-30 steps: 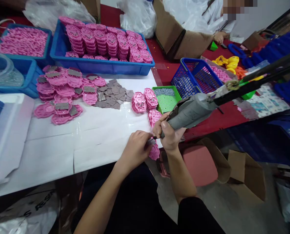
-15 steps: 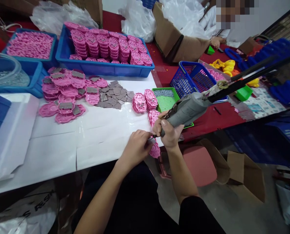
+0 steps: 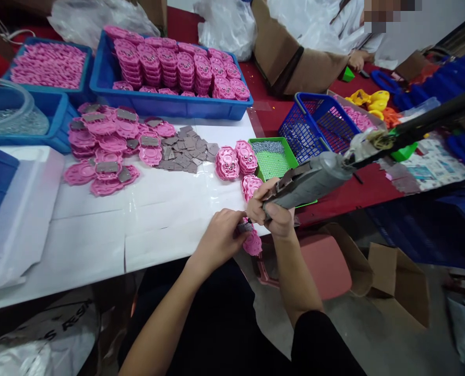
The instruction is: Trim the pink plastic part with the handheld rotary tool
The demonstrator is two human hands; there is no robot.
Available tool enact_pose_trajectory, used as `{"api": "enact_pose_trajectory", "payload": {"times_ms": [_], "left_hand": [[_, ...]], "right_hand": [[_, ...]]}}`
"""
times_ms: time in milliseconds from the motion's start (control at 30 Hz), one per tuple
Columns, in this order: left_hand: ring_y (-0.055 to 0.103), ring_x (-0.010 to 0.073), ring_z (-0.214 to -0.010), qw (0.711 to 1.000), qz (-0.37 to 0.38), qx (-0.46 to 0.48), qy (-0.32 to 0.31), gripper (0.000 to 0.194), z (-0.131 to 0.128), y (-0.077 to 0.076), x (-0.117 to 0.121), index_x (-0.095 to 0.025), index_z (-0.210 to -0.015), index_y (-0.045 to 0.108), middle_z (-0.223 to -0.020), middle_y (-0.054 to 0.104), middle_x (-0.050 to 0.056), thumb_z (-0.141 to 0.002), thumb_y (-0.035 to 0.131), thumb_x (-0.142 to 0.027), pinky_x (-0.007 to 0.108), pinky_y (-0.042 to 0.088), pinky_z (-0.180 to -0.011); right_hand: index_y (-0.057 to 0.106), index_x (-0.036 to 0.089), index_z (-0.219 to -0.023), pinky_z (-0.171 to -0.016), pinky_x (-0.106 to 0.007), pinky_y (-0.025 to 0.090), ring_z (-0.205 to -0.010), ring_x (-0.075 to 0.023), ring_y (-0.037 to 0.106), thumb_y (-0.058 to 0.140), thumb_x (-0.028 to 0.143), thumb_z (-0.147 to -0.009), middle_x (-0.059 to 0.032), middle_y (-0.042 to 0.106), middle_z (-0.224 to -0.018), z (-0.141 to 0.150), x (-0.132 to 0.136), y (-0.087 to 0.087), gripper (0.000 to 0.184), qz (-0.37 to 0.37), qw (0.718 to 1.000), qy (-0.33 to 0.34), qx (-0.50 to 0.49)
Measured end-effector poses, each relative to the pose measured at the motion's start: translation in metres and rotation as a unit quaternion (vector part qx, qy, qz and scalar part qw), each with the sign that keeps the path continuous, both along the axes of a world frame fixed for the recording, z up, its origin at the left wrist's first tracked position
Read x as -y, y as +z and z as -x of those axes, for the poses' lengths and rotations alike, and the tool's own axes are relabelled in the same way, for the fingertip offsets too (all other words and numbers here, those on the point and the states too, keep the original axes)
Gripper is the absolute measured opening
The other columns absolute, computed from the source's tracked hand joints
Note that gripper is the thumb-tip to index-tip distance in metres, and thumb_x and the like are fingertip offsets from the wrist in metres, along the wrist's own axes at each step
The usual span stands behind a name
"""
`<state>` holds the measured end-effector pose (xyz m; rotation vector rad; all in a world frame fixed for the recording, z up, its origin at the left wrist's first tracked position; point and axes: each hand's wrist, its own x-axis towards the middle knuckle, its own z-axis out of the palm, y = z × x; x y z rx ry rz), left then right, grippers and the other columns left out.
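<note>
My right hand (image 3: 273, 213) is wrapped round a grey power screwdriver (image 3: 314, 180), whose cable runs off to the upper right. Its tip points down toward a pink plastic part (image 3: 252, 243) at the table's front edge. My left hand (image 3: 223, 234) grips that part, with its fingertips close to the tool's tip; a grey plate shows on the part between the fingers. The exact contact of the tip is hidden by my hands. Just beyond lie stacked pink face parts (image 3: 227, 163) and a green tray (image 3: 276, 156) with small screws in it.
Grey plates (image 3: 187, 150) lie heaped mid-table beside a pile of pink parts with plates (image 3: 110, 138). Behind stands a blue bin (image 3: 169, 104) of stacked pink parts. A blue basket (image 3: 318, 125) is at the right. Across the table, another person's hand (image 3: 358, 60) shows.
The screwdriver and my right hand have shifted slightly right, and the tool lies a little flatter. My left hand stays on the pink part. The whole view has moved slightly.
</note>
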<state>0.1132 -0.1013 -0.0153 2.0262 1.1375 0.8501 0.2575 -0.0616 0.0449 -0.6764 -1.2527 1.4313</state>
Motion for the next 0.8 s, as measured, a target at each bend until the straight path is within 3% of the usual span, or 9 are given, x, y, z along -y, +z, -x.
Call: {"api": "enact_pose_trajectory", "payload": {"times_ms": [233, 333, 400, 633, 800], "left_hand": [[0.065, 0.0221, -0.095, 0.998, -0.015, 0.054, -0.037, 0.018, -0.001, 0.002, 0.002, -0.022, -0.108, 0.064, -0.1, 0.071, 0.003, -0.093, 0.073, -0.024, 0.037, 0.048, -0.084], [0.064, 0.0227, -0.094, 0.998, -0.027, 0.02, -0.047, 0.014, -0.004, 0.003, 0.005, -0.022, -0.105, 0.065, -0.1, 0.072, 0.003, -0.094, 0.072, -0.024, 0.039, 0.046, -0.083], [0.063, 0.0241, -0.097, 0.998, -0.045, -0.007, -0.041, 0.01, -0.004, 0.002, 0.007, -0.022, -0.105, 0.066, -0.102, 0.072, 0.004, -0.096, 0.069, -0.024, 0.04, 0.046, -0.084], [0.061, 0.0247, -0.104, 0.995, -0.086, -0.029, -0.031, 0.015, -0.002, -0.001, 0.011, -0.021, -0.113, 0.067, -0.111, 0.071, 0.006, -0.1, 0.062, -0.023, 0.041, 0.046, -0.088], [0.06, 0.0249, -0.11, 0.991, -0.113, -0.039, -0.055, 0.019, 0.002, -0.001, 0.012, -0.022, -0.118, 0.066, -0.119, 0.071, 0.006, -0.102, 0.056, -0.018, 0.041, 0.043, -0.09]], "right_hand": [[0.056, 0.026, -0.089, -0.035, -0.022, 0.037, -0.03, -0.0077, 0.034, 0.068, 0.047, -0.083, 0.0127, 0.044, -0.047, -0.013, 0.007, 0.008, 0.025, -0.074, 0.991, -0.11, -0.024], [0.057, 0.026, -0.088, -0.034, -0.022, 0.037, -0.03, -0.0078, 0.033, 0.065, 0.043, -0.086, 0.0122, 0.042, -0.047, -0.02, 0.014, 0.011, 0.018, -0.102, 0.989, -0.109, -0.023], [0.058, 0.027, -0.087, -0.033, -0.022, 0.036, -0.029, -0.008, 0.031, 0.063, 0.043, -0.086, 0.0119, 0.041, -0.047, -0.024, 0.019, 0.018, 0.017, -0.12, 0.982, -0.148, -0.015], [0.063, 0.024, -0.082, -0.034, -0.026, 0.032, -0.031, -0.0096, 0.032, 0.056, 0.029, -0.079, 0.0089, 0.039, -0.047, -0.056, 0.009, 0.044, 0.01, -0.135, 0.887, -0.441, -0.003], [0.058, 0.023, -0.073, -0.032, -0.024, 0.031, -0.029, -0.009, 0.032, 0.054, 0.028, -0.078, 0.0094, 0.041, -0.044, -0.078, -0.021, 0.033, 0.009, -0.11, 0.854, -0.508, 0.009]]}}
